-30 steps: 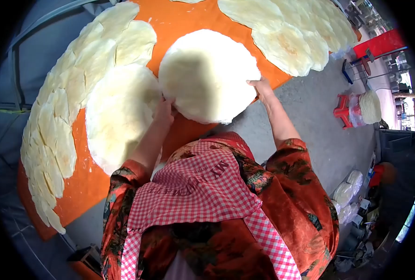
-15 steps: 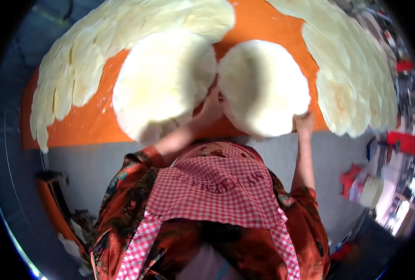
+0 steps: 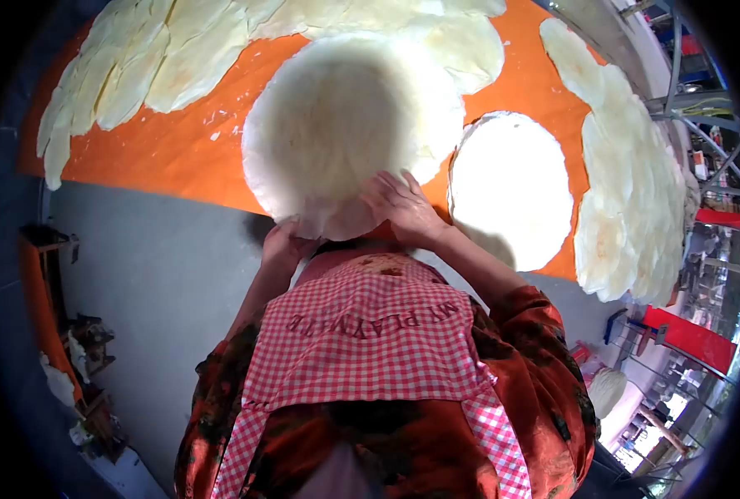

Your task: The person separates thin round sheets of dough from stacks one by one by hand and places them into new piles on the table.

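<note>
A large round stack of thin flatbreads [image 3: 303, 125] lies in front of me at the edge of the orange cloth. My left hand [image 3: 283, 246] is closed at its near left rim, fingers pinching the edge of the top flatbread [image 3: 332, 218], which looks thin and slightly raised there. My right hand [image 3: 403, 208] rests palm down on the near right part of the same stack, fingers stretched out and somewhat apart. To the right of that hand, a second round stack of flatbreads [image 3: 515, 187] lies brightly lit, untouched.
An orange cloth [image 3: 195, 158] covers the table. Overlapping flatbreads [image 3: 195, 62] spread along its far left side, and another overlapping row [image 3: 623, 208] runs down the right. Grey floor [image 3: 153, 266] shows below the table edge. Metal racks [image 3: 694, 108] stand at far right.
My view has turned, and the stacks sit further right. My right hand has left the right stack for the left one. My left hand has moved from between the stacks to the left stack's near rim.
</note>
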`<state>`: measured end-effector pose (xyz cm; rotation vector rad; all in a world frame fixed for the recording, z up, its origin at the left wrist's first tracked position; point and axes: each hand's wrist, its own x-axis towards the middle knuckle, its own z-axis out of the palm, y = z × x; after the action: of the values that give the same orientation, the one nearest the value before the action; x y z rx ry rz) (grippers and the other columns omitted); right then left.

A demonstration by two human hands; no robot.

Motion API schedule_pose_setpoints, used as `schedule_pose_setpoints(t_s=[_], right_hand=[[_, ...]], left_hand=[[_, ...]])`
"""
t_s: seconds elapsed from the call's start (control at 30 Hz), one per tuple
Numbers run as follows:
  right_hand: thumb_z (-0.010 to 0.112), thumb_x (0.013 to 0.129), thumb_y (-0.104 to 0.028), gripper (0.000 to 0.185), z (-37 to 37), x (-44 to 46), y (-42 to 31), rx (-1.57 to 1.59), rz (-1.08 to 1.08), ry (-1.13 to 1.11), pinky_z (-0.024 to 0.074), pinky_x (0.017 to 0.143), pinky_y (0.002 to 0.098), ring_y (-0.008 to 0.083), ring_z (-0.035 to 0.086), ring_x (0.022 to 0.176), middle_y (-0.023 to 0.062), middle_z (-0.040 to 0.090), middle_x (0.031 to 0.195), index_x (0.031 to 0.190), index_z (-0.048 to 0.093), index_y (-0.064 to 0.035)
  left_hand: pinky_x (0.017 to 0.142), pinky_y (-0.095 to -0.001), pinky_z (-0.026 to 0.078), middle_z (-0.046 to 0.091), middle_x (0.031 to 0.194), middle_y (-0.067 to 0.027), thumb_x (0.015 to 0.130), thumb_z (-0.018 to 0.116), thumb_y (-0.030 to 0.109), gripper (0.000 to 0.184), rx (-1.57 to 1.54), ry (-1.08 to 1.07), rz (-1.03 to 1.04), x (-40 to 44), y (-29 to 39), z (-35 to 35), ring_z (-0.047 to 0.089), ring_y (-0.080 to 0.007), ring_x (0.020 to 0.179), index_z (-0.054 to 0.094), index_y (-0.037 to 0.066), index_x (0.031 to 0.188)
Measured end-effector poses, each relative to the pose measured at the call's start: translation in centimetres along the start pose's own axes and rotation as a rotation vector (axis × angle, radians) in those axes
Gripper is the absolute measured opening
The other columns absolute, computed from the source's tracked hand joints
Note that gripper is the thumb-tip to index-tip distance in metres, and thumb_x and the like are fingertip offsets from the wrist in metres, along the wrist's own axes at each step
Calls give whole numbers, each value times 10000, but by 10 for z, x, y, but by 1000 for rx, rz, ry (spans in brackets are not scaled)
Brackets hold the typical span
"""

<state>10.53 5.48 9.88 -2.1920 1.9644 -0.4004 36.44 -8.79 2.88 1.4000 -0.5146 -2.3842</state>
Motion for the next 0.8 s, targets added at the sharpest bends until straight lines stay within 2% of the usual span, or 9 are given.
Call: schedule_pose_setpoints(t_s=[0.23, 0.37, 0.43, 0.47, 0.5, 0.53, 0.63, 0.73, 0.8], right_hand=[[566, 753, -35, 453, 5, 18, 40, -140, -66, 67, 267, 1083, 490, 241, 370, 1334, 83, 497, 1344, 1194, 580, -136], [519, 809, 50, 438, -21, 49, 84, 517, 334, -44, 410, 1019, 355, 182, 509, 1224, 57, 607, 1233, 1211, 609, -101], [480, 852, 51, 410, -91, 91, 89, 743, 407, -5, 441, 982, 306, 160, 550, 1148, 37, 626, 1193, 1213, 614, -89], [472, 865, 45, 401, -131, 110, 87, 743, 457, -18, 429, 992, 306, 160, 552, 1137, 42, 626, 1189, 1219, 609, -84], [464, 878, 38, 393, -165, 125, 90, 740, 506, -30, 417, 1001, 306, 161, 554, 1126, 47, 626, 1185, 1225, 604, -80], [458, 882, 38, 386, -186, 136, 105, 639, 427, 106, 408, 1007, 306, 156, 551, 1126, 52, 624, 1186, 1225, 601, -68], [445, 890, 52, 361, -247, 143, 105, 467, 231, 449, 390, 1016, 307, 168, 550, 1134, 47, 626, 1204, 1178, 629, -65], [475, 862, 42, 364, -263, 121, 81, 32, -43, 602, 387, 1032, 345, 229, 542, 1175, 73, 629, 1199, 1158, 646, -82], [501, 837, 22, 380, -230, 92, 68, -105, -24, 607, 375, 1047, 393, 272, 522, 1207, 88, 626, 1198, 1163, 647, -107]], left_hand=[[841, -450, 532, 596, 1089, -131, 897, 488, 130, 343, -188, -269, 71, -47, 54, 41, 614, -260, 969, 471, -35, 1198], [771, -438, 520, 569, 882, -44, 871, 530, 141, 205, 66, -313, 496, -36, 106, 62, 583, -217, 790, 558, 37, 1045], [735, -411, 498, 541, 770, -21, 853, 565, 157, 120, 129, -322, 556, -25, 154, 96, 552, -193, 730, 579, 82, 946], [729, -393, 484, 535, 727, -22, 843, 584, 162, 94, 20, -218, 372, 3, 179, 109, 543, -183, 719, 578, 97, 909], [767, -365, 471, 555, 854, -45, 827, 589, 150, 142, 42, -292, 428, 2, 202, 130, 546, -186, 796, 548, 92, 951], [805, -337, 457, 574, 981, -69, 812, 595, 139, 202, 60, -366, 484, -13, 225, 157, 548, -189, 873, 518, 88, 992], [794, -341, 431, 578, 885, -42, 811, 609, 155, 158, 102, -557, 635, -45, 258, 202, 548, -185, 805, 543, 95, 941], [713, -312, 418, 468, 603, -8, 830, 605, 158, 106, 128, -590, 756, -31, 243, 196, 474, -128, 653, 524, 108, 782], [619, -273, 387, 476, 626, -3, 837, 603, 170, 117, 226, -359, 670, -26, 205, 179, 451, -102, 622, 522, 105, 782]])
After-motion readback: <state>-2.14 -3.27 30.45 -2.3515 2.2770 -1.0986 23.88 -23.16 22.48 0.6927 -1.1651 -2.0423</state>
